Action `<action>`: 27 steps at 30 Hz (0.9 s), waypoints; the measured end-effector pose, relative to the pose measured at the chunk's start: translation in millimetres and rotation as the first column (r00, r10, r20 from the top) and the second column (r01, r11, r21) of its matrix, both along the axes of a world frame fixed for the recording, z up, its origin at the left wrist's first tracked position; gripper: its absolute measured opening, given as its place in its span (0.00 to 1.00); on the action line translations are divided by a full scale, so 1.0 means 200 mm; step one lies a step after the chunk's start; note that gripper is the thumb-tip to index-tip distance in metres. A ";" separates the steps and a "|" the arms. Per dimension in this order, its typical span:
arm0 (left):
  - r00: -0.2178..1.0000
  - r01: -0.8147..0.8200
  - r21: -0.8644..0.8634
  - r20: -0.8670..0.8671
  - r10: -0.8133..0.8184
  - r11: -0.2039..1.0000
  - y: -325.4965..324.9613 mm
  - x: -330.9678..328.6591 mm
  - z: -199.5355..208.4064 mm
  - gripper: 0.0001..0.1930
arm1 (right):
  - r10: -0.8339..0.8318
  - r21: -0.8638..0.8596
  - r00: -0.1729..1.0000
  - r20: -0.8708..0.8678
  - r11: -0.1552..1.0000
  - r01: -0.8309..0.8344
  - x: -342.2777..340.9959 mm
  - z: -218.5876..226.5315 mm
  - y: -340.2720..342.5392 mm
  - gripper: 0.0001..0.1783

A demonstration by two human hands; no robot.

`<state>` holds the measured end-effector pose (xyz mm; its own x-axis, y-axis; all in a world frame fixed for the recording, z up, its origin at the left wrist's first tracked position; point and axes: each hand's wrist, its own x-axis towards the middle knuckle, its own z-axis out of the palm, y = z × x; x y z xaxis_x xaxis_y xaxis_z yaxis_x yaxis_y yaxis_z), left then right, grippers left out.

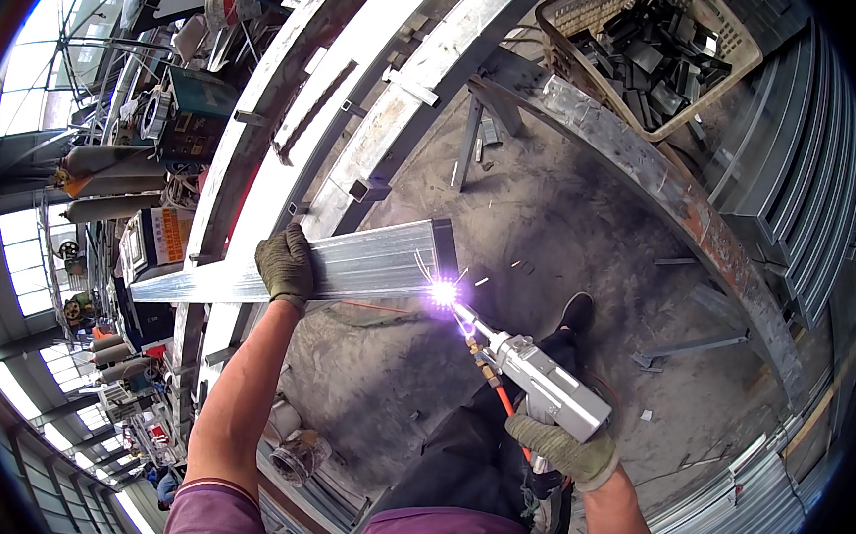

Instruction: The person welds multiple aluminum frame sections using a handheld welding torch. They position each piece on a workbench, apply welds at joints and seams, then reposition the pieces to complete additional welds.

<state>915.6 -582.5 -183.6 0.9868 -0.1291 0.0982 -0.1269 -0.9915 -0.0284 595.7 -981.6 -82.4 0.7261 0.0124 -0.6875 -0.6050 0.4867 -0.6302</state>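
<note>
My left hand (286,265), in a dark knitted glove, is closed over a long silvery rectangular metal tube (374,258) that rests across pale metal beams. My right hand (564,447), gloved too, grips the handle of a silver hand-held welding gun (549,380). The gun's nozzle points up and left at the tube's near right corner. A white-violet glare (443,291) with flying sparks burns there and hides the exact contact point. A dark plate or cap (442,248) covers the tube's right end. An orange hose (504,399) runs from the gun's front toward my right hand.
Long pale beams (431,79) with short brackets stretch away at the upper left. A curved, rusty beam (645,148) arcs to the right. Beyond it stand a plastic crate (750,61) of dark metal pieces and stacked metal profiles (802,174). Gas cylinders (118,161) lie far left.
</note>
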 end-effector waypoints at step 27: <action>1.000 -0.004 -0.008 0.002 0.004 1.000 -0.02 0.01 -0.01 0.26 | 0.331 -0.483 0.924 0.191 0.851 -0.205 -0.04 0.02 -0.16 0.16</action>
